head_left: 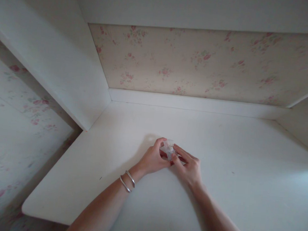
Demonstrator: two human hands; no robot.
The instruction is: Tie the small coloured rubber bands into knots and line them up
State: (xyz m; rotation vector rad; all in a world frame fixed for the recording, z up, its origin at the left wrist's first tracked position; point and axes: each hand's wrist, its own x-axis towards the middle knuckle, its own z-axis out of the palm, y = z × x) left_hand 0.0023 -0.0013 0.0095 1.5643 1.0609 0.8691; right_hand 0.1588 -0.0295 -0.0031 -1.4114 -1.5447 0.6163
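Note:
A small clear plastic bag [168,148] is held between both hands, a little above the white desktop. Pale bits show through the plastic, too small to make out. My left hand [154,156] curls around the bag from the left, its fingers closed on it. From the right, my right hand [189,164] pinches the bag between thumb and fingers. Two silver bangles [127,181] circle the left wrist.
The white desk [110,133] has a rounded front left corner. A white side panel [75,59] rises at the left, and an upright panel [307,120] stands at the right. Behind is floral wallpaper [184,66] beneath a white overhead board [205,11].

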